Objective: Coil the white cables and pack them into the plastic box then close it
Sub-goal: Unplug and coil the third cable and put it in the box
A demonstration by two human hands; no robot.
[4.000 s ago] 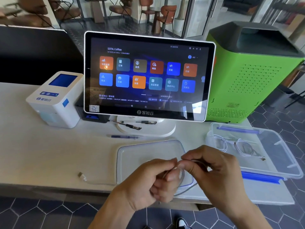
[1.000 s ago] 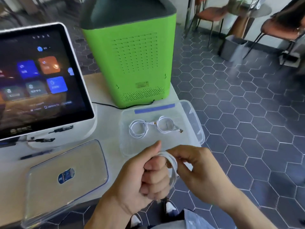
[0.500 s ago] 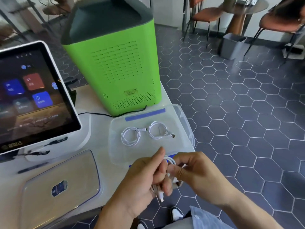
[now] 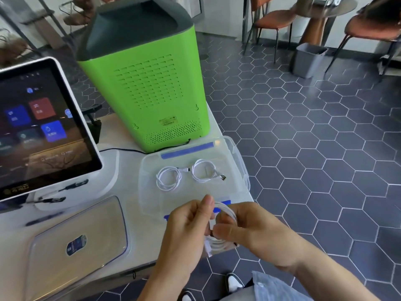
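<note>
White table under both hands, its near edge just below the left wrist. Green vented machine with dark grey top stands well beyond the hands, upright, black cord out of its base. Touchscreen terminal far to the left of the left hand, screen lit with coloured tiles, on a white stand. Clear box lid lies flat left of the left hand, label sticker in its middle, apart from the box. Clear plastic box sits open just beyond both hands, blue latches on far and near rims; the near rim is partly hidden behind the fingers. Grey bin on the hex-tile floor, far beyond the right hand, chairs around it.

Left hand closed, thumb up, pinching one side of a white cable coil. Right hand closed on the other side of the same coil, thumb pressed across the loops. Coil is in the air between the hands, in front of the box's near edge, not inside it. A white plug end hangs down below the left fingers.

Inside the box, beyond the hands: two coiled white cables side by side, left coil and right coil, close together, the right one's metal connector pointing right.
</note>
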